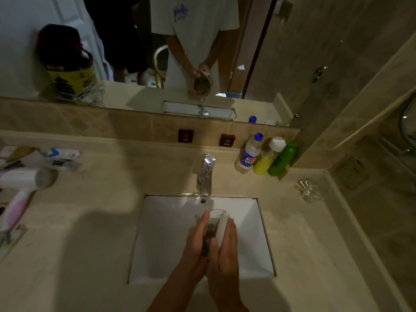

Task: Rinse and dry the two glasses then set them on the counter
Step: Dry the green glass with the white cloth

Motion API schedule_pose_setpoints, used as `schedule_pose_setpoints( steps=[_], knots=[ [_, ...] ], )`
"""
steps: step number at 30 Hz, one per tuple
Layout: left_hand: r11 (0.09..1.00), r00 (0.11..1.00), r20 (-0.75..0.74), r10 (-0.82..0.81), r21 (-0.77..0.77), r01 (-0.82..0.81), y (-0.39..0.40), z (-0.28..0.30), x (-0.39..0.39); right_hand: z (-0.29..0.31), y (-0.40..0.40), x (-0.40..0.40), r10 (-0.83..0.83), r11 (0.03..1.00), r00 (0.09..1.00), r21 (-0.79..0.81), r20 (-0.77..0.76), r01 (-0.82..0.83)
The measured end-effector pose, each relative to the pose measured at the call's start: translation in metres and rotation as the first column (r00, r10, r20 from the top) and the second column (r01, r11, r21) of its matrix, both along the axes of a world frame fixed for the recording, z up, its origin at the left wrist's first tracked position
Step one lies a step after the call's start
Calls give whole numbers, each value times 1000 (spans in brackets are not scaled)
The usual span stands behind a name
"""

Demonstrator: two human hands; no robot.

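Over the white sink (166, 239) I hold a clear glass (213, 224) between both hands, its mouth tipped away towards the tap. My left hand (198, 239) grips its left side. My right hand (225, 242) presses a white cloth or paper (222, 224) against its right side. A second clear glass (311, 190) lies on the beige counter (90, 221) at the right, near the wall. In the mirror the held glass shows tilted.
A chrome tap (206, 174) stands behind the sink. Three bottles (265, 156) stand at the back right. A white and pink hair dryer (20, 192) and several small packets (51, 157) lie on the left. A yellow bag (72, 79) shows in the mirror.
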State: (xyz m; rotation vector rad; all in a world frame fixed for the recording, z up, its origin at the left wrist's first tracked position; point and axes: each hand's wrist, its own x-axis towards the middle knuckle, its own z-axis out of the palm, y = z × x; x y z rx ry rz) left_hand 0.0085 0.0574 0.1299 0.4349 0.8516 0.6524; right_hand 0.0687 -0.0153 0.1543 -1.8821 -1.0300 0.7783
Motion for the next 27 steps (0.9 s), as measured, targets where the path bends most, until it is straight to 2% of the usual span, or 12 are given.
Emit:
schedule_pose_setpoints(
  steps=[1, 2, 3, 6, 9, 11, 13, 17, 19, 21, 24, 27],
  knots=[
    [1000, 999, 43, -6, -16, 7, -1, 2, 1, 6, 4, -3, 38, 999, 990, 2, -135, -38],
    [999, 999, 47, -13, -34, 14, 0, 3, 1, 19, 8, -3, 0, 999, 996, 43, -91, 4],
    [998, 997, 69, -43, -33, 45, 2, 7, 0, 18, 14, 7, -52, 997, 996, 61, 70, 47],
    [988, 984, 111, -141, -47, 147, 0, 21, -2, 33, 38, 31, -46, 999, 996, -32, -72, 44],
    [982, 971, 166, -172, -54, 183, -2, 28, -2, 55, 53, 52, 39, 996, 996, -81, -76, -45],
    [978, 960, 200, -193, -43, 206, 1, 33, -4, 67, 57, 61, 164, 980, 986, -108, -39, -168],
    [977, 964, 174, -202, -39, 212, 6, 37, -10, 71, 55, 63, 240, 966, 970, -96, -26, -241],
    [970, 963, 177, -203, -101, 223, 15, 38, -23, 81, 32, 57, 189, 982, 971, 41, -147, -185],
    [971, 964, 185, -192, -106, 213, 17, 42, -30, 85, 19, 62, 363, 932, 918, 38, -161, -361],
    [973, 956, 200, -214, -40, 226, 18, 40, -37, 86, 11, 68, 551, 825, 823, -57, -139, -563],
    [942, 943, 25, -332, -51, 333, 22, 41, -40, 90, 6, 72, 618, 760, 779, -176, -102, -626],
    [815, 815, -12, -579, -42, 578, 27, 51, -32, 84, 8, 79, 650, 741, 760, -213, -8, -636]
  ],
)
